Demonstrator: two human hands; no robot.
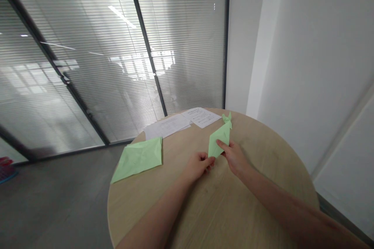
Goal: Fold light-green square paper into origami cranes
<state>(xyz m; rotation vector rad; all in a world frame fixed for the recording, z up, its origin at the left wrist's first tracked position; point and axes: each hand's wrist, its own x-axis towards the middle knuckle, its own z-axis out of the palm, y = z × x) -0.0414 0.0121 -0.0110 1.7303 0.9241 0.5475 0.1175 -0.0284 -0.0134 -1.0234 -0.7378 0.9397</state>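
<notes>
A sheet of light green paper (215,142), folded into a diamond shape, is held up over the table between my two hands. My left hand (200,166) pinches its bottom corner between thumb and fingers. On the right edge, my right hand (232,155) grips it, thumb flat on the front face and fingers behind, mostly hidden. Just beyond its top corner, a small green folded paper figure (227,118) with pointed tips stands on the table; the diamond partly overlaps it in view.
The round wooden table (263,140) has a stack of green paper (140,157) at its left edge. Printed white sheets (201,116) lie along the far side. Behind stands a glass partition with blinds (193,46); a white wall (315,66) rises on the right.
</notes>
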